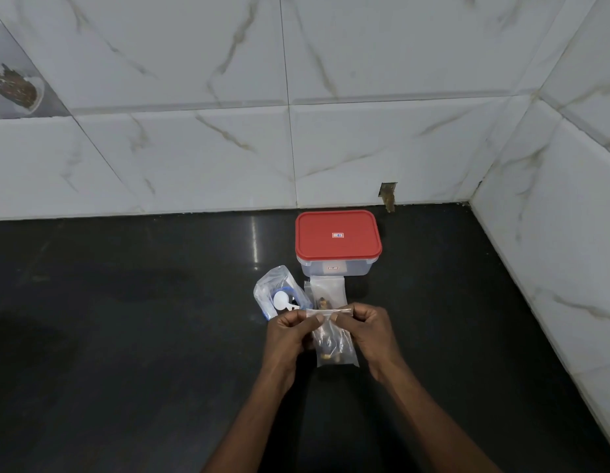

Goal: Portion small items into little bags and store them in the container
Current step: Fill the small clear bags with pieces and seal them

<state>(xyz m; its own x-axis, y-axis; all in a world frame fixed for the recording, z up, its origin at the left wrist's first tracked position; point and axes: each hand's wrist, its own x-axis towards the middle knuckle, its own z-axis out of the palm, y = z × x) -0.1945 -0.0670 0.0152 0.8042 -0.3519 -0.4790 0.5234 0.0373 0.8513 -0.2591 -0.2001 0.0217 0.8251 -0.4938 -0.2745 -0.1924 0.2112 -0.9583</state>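
We've got a little clear zip bag [336, 343] with a few small brownish bits at the bottom, held just in front of the red-lidded container [337, 244]. Left hand [290, 331] and right hand [368, 331] both have fingers pinched tight on its top strip. More small bags [327, 290] lie against the container, with a bigger bag holding a white scoop [279, 298] to its left, all on the dark counter [126, 319].

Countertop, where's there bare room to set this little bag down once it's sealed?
The dark countertop lies bare left of the big pouch, and right of the red-lidded container toward the side wall. It is crowded between container and both hands, where spare bags lie.
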